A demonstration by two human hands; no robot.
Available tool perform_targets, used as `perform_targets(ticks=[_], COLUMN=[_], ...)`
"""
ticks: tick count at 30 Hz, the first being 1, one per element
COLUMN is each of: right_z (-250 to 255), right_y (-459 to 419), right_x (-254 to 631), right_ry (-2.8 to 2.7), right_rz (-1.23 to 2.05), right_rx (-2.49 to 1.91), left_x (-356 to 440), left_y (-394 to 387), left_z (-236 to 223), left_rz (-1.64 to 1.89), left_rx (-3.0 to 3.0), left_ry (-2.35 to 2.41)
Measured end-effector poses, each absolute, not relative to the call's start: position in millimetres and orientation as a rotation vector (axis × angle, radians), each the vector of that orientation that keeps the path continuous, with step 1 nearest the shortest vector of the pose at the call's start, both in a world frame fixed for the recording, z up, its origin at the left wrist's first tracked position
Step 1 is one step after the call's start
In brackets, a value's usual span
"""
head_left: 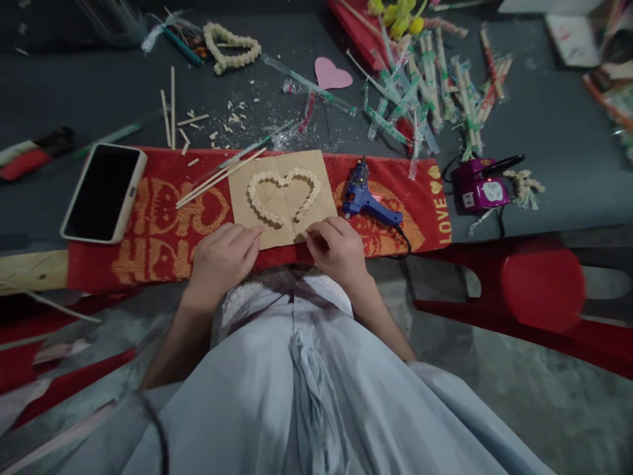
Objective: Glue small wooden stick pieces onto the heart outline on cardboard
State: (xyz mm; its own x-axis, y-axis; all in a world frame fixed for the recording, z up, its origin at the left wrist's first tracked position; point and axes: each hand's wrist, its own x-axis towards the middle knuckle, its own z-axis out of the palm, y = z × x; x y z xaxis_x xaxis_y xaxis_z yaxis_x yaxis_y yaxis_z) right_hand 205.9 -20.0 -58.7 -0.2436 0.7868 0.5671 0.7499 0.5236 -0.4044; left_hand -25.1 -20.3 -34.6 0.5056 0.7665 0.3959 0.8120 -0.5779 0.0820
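A square of creased brown paper [237,198] lies on a red towel [435,224] at the table's front edge. On the paper rests a heart outline [254,198] built from short pale stick pieces, with a gap at its lower point. My left hand [225,257] has its fingers closed at the paper's lower left edge. Across from it, my right hand [341,254] pinches the lower right edge, thumb and forefinger together. Just right of the paper, a blue glue gun [368,198] lies on the towel, its cable trailing forward.
A phone [101,194] lies at left, with thin wooden sticks [217,180] nearby. Behind are stick offcuts [232,122], a second heart frame [215,49], a pink paper heart [332,74] and wrapped stick bundles [430,72]. A purple box [479,185] and red stool [544,284] are at right.
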Motion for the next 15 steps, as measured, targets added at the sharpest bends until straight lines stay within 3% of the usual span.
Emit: perform_targets(ticks=[15], right_z=[-61.3], right_y=[-22.0], right_x=[206.4], right_ry=[-2.033], right_rz=[0.192], right_rx=[-1.297], left_x=[-25.8], left_y=[-27.7], left_z=[-24.0], left_rz=[-0.587], left_rx=[-2.7], left_ry=[-1.56])
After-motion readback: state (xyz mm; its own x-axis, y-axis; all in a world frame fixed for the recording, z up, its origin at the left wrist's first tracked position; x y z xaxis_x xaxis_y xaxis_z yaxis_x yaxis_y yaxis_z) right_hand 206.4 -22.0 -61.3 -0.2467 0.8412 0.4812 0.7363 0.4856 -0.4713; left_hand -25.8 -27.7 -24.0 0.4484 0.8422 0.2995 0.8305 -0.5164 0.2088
